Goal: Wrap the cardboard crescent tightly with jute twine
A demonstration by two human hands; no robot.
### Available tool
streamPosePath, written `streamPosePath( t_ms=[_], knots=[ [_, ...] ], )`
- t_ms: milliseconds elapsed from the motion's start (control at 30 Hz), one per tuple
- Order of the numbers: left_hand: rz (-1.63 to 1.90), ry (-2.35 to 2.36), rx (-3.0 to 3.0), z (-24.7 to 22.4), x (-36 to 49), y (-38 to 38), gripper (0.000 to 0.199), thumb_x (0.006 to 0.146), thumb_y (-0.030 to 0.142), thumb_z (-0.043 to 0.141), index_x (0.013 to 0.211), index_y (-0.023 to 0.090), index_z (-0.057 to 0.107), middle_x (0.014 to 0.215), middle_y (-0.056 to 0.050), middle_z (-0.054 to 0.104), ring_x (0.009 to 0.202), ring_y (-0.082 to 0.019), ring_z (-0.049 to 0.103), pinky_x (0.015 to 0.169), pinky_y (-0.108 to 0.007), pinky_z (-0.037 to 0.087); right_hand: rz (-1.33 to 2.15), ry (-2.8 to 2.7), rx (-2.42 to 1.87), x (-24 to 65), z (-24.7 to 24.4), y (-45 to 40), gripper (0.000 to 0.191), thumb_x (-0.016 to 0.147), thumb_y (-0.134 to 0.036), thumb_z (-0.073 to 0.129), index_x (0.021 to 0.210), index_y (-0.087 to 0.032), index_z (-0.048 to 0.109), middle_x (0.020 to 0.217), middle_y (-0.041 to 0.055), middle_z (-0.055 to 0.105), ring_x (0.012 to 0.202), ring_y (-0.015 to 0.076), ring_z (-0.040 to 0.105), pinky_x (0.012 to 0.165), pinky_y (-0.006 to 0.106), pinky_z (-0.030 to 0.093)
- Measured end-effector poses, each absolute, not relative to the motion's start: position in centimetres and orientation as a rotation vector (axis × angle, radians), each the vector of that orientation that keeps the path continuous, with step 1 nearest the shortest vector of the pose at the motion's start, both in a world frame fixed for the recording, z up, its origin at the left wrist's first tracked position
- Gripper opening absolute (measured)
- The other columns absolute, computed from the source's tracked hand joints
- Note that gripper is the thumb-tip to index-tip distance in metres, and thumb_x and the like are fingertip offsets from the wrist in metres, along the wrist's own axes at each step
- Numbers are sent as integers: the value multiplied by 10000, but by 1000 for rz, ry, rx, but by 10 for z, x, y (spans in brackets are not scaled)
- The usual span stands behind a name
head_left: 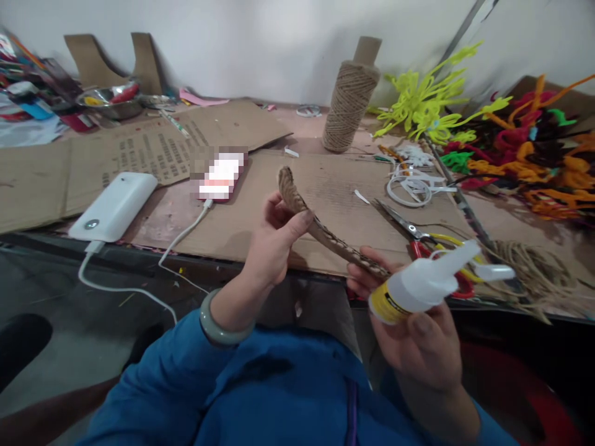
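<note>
My left hand (pixel 283 238) is closed around a curved strip of corrugated cardboard (pixel 332 235), thumb on its upper face near the far end. Twine appears wrapped around that far end. A white glue bottle (pixel 413 288) with a yellow label and a pointed nozzle rests in my right hand (pixel 423 347), tilted up to the right, its cap hanging open at the side. Fingers of the right hand also reach behind the near end of the strip. Scissors (pixel 413 232) with red and yellow handles lie just beyond the bottle, partly hidden by it.
A large twine spool (pixel 351 102) stands at the back. Yellow pipe-cleaner flowers (pixel 425 102) and a colourful pile (pixel 534 148) are at the right, loose twine (pixel 539 269) nearer. A cabled white power bank (pixel 114 207) and a phone (pixel 223 176) lie left on cardboard sheets (pixel 260 229).
</note>
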State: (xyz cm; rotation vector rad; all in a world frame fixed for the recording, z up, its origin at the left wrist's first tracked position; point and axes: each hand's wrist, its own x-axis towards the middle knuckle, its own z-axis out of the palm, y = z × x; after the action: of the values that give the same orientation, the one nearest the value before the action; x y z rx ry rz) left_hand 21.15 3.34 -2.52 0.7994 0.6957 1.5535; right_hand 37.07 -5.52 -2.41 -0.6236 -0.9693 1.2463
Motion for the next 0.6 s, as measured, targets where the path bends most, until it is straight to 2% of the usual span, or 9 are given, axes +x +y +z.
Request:
streamPosePath(
  t_ms=[167,233,333,433,500,600],
  knots=[
    [1444,676,857,-31,196,26,447,584,258,906,975,267,689,817,48,701,807,-111,660,784,-235,530,1303,-922,-666,383,-18,-53,319,804,-346,733,1115,-277,714,1200,32,721,1020,208,721,861,275,611],
    [1323,686,842,-32,189,24,451,568,242,913,973,258,715,779,42,704,743,-106,661,717,-217,540,1321,-935,-690,387,-14,-52,311,797,-347,740,1099,-279,716,1180,30,730,996,205,729,852,270,612],
    [1114,714,844,-34,179,19,344,577,256,909,878,210,750,729,21,705,673,-108,661,633,-202,550,1327,-982,-742,394,-8,-50,310,783,-355,753,1083,-284,720,1137,22,747,920,194,748,813,258,622],
    [1053,633,937,-35,176,15,175,661,240,861,785,185,751,859,-19,735,834,-160,701,728,-253,597,1259,-1088,-828,402,-4,-46,304,788,-388,744,1075,-290,724,1130,21,749,884,208,754,780,293,640],
    [1063,563,986,-36,176,11,93,739,218,805,811,204,748,988,-31,744,958,-187,701,780,-284,607,1202,-1205,-851,408,-2,-45,308,806,-388,727,1099,-298,716,1158,26,738,868,213,755,754,314,650],
    [1145,563,1018,-39,178,6,72,783,202,769,844,228,741,1026,-26,757,981,-170,709,839,-281,592,1067,-1336,-915,418,2,-52,278,869,-308,656,1144,-324,686,1276,8,682,941,187,739,795,290,638]
  ],
)
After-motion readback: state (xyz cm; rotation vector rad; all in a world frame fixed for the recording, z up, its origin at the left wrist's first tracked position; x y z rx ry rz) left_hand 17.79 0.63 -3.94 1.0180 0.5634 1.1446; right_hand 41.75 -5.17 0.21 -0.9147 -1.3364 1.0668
